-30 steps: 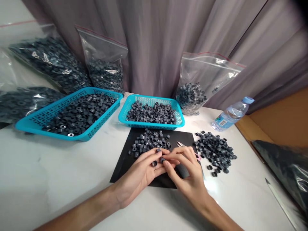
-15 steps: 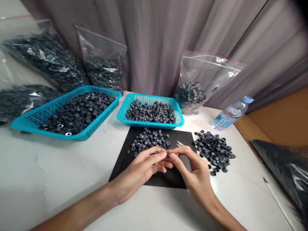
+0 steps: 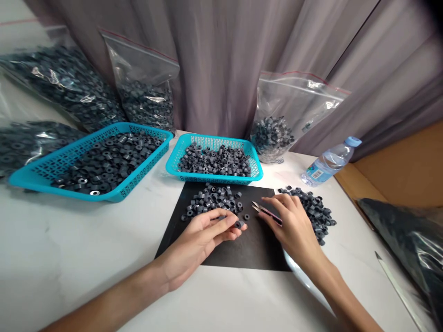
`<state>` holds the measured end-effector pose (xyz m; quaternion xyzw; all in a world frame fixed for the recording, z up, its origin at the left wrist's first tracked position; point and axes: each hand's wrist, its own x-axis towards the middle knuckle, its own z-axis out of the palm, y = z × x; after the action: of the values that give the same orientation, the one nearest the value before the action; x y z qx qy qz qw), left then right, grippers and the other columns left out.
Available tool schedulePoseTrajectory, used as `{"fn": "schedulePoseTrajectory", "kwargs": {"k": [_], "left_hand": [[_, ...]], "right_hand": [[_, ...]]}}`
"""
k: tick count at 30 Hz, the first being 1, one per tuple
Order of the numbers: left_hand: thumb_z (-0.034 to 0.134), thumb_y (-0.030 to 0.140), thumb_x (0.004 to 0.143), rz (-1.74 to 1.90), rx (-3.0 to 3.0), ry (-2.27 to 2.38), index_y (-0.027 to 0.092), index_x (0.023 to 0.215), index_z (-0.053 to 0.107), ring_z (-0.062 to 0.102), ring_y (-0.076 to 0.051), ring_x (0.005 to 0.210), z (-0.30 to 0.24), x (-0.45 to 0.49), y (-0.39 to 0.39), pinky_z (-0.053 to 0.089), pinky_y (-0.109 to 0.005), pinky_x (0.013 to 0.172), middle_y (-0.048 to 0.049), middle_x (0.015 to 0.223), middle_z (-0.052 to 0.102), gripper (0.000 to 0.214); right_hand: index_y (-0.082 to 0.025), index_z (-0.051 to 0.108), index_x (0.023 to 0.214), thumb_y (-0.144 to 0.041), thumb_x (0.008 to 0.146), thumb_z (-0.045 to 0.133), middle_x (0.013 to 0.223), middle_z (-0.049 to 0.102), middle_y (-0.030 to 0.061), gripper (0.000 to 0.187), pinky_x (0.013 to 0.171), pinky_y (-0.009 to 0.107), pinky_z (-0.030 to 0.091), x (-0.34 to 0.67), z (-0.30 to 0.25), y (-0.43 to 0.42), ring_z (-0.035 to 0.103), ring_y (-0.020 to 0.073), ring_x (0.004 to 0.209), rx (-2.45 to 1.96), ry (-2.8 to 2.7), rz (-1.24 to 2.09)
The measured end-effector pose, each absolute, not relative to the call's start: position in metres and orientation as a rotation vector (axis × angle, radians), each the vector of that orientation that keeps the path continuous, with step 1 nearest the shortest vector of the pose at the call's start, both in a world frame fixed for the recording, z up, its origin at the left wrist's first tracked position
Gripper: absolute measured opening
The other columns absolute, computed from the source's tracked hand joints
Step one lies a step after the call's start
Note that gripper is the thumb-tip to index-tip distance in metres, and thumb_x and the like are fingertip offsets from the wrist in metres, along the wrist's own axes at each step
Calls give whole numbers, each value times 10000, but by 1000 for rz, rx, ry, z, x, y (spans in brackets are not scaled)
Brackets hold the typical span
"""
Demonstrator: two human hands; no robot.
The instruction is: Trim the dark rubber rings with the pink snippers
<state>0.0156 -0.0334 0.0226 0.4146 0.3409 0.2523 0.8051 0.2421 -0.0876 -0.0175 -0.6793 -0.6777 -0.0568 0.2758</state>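
Observation:
My left hand point(image 3: 204, 237) is closed in a pinch, with a small dark grey ring point(image 3: 238, 224) at its fingertips; its hole faces me. Another grey part shows partly between the fingers. My right hand point(image 3: 294, 221) lies around the handles of a small pair of snips point(image 3: 265, 210), thumb on the near side and fingers on the far side, blades pointing left. Both hands are over a black mat point(image 3: 249, 251). A loose ring point(image 3: 247, 216) lies between them. A heap of rings point(image 3: 214, 200) sits beyond my left hand, and another pile point(image 3: 316, 212) lies partly behind my right hand.
Two blue baskets, a left one point(image 3: 119, 196) and a middle one point(image 3: 214, 180), hold many rings. Zip bags of rings point(image 3: 147, 99) stand along the curtain. A water bottle point(image 3: 328, 163), a pointed pale strip point(image 3: 394, 286) and a cardboard box point(image 3: 404, 170) are at right.
My right hand has left the left hand's fingertips and moved right onto the snips. A single ring now lies on the mat between the hands. My left hand has barely moved.

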Motion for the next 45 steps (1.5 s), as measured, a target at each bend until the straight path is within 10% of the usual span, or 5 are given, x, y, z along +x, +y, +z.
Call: {"fn": "schedulePoseTrajectory", "kwargs": {"k": [12, 20, 45], "left_hand": [[734, 326, 837, 583, 843, 776, 174, 947, 710, 690, -170, 1019, 20, 14, -33, 456, -286, 1028, -25, 981, 742, 189], [725, 282, 850, 614, 775, 779, 180, 941, 761, 697, -154, 1015, 19, 13, -33, 487, -243, 1008, -23, 1012, 759, 141], [728, 289, 845, 678, 816, 744, 197, 1012, 789, 688, -157, 1007, 20, 12, -31, 478, -253, 1026, -40, 1026, 786, 200]], "right_hand": [[-194, 576, 951, -312, 1037, 344, 819, 570, 59, 274, 636, 319, 415, 244, -23, -87, 559, 205, 705, -1905, -1878, -242], [-200, 577, 1216, -261, 1011, 458, 817, 560, 21, 245, 610, 250, 467, 226, 10, -101, 542, 141, 676, -1477, -1745, 249], [-167, 255, 1557, -95, 951, 553, 930, 682, 101, 680, 637, 308, 499, 217, -4, -100, 613, 182, 708, -1269, -2108, -444]]}}
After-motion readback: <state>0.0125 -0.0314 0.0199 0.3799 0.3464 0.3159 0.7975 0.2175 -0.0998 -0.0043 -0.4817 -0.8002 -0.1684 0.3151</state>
